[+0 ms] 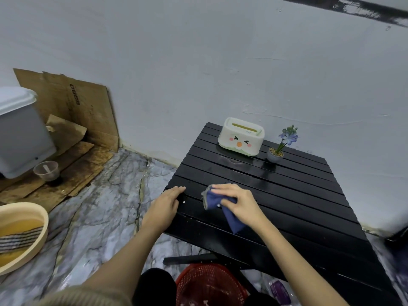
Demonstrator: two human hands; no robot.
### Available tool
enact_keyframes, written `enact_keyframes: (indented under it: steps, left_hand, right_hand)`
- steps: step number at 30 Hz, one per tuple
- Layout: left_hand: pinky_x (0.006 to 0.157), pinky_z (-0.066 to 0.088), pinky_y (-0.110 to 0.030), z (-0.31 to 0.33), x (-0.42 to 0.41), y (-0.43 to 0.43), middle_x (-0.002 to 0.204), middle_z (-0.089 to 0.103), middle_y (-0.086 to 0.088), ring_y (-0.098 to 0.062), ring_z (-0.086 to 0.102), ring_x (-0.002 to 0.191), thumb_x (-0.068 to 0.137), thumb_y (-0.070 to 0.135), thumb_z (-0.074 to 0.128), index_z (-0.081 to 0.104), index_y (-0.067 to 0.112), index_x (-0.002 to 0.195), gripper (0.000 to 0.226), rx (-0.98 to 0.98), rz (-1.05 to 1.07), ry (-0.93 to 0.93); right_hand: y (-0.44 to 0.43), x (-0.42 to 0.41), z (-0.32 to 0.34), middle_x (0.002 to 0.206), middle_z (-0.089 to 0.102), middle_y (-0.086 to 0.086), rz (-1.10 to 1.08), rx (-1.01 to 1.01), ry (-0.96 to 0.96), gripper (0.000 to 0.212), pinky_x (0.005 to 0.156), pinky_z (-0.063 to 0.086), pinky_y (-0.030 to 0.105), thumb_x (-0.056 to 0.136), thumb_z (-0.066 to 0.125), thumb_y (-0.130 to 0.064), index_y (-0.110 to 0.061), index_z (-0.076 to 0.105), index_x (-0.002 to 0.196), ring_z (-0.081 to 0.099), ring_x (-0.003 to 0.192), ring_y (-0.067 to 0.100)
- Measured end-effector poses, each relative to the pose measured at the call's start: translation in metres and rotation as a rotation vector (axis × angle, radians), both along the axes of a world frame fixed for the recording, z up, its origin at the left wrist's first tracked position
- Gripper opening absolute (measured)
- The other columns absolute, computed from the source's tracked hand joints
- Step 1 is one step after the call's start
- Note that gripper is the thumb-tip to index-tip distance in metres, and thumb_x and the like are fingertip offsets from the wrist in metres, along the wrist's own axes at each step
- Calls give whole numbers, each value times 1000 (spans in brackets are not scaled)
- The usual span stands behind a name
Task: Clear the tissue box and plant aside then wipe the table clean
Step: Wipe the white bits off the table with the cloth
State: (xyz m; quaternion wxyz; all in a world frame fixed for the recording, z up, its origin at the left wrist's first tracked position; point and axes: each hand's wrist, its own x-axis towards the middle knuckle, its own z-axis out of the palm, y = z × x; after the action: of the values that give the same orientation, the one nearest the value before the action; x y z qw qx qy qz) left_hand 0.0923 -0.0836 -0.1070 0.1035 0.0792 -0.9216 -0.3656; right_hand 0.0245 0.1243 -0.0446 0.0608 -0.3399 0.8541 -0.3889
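Note:
A black slatted table (287, 195) stands against the wall. At its far edge sits a white tissue box (241, 136) with a cartoon face, and right of it a small potted plant (278, 146) with blue flowers. My right hand (237, 203) presses a blue cloth (217, 204) onto the table's near left part, fingers closed over it. My left hand (164, 205) rests flat on the table's left corner, holding nothing. Small white specks lie on the slats between my hands.
A beige basin (22, 235) with yellowish water and a striped rag sits on the marble floor at left. Behind it are flattened cardboard (72, 120), a grey bin (19, 133) and a plastic cup (46, 171). A red basket (209, 286) stands under the table's near edge.

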Motion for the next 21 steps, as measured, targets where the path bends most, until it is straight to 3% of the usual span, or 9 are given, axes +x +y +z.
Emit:
enact_keyframes:
  steps: [3, 7, 10, 16, 18, 21]
  left_hand:
    - [111, 29, -30, -1, 0, -1, 141, 46, -9, -18, 37, 135, 86, -3, 37, 46, 18, 130, 49, 40, 62, 21]
    - [107, 32, -27, 1, 1, -1, 137, 51, -9, -20, 44, 129, 85, -3, 40, 48, 14, 128, 46, 77, 119, 69]
    - [99, 33, -22, 3, 0, 0, 133, 54, -8, -21, 49, 123, 84, -3, 40, 48, 13, 127, 47, 82, 125, 76]
    - [107, 33, -30, -2, -3, -1, 137, 50, -10, -22, 45, 128, 84, -3, 38, 45, 12, 129, 48, 78, 141, 21]
    - [108, 32, -30, -2, -3, -2, 139, 49, -10, -21, 43, 130, 86, -1, 37, 46, 13, 130, 47, 84, 145, 7]
    - [109, 32, -30, -2, -2, -1, 140, 48, -10, -20, 41, 131, 87, 0, 38, 46, 13, 130, 46, 90, 140, 1]
  right_hand:
    - [-35, -20, -9, 121, 62, 4, -3, 45, 8, 42, 100, 35, 18, 77, 57, 11, -13, 65, 110, 52, 115, 17]
    - [-75, -38, -28, 129, 57, 11, 10, 152, 11, 41, 101, 29, 22, 82, 53, 6, -7, 56, 121, 48, 121, 24]
    - [-87, -37, -40, 132, 53, 12, 13, 216, 58, 41, 105, 30, 30, 84, 49, 5, -7, 54, 123, 45, 122, 28]
    - [-77, -20, -45, 130, 55, 12, 56, 184, 158, 39, 106, 35, 40, 83, 48, 6, -6, 57, 119, 47, 118, 30]
    - [-72, -10, -46, 129, 57, 11, 78, 162, 172, 39, 104, 37, 39, 82, 50, 5, -6, 58, 117, 49, 117, 29]
    - [-60, 6, -48, 128, 58, 8, 133, 142, 176, 40, 101, 33, 25, 80, 49, 5, -9, 60, 116, 50, 115, 24]
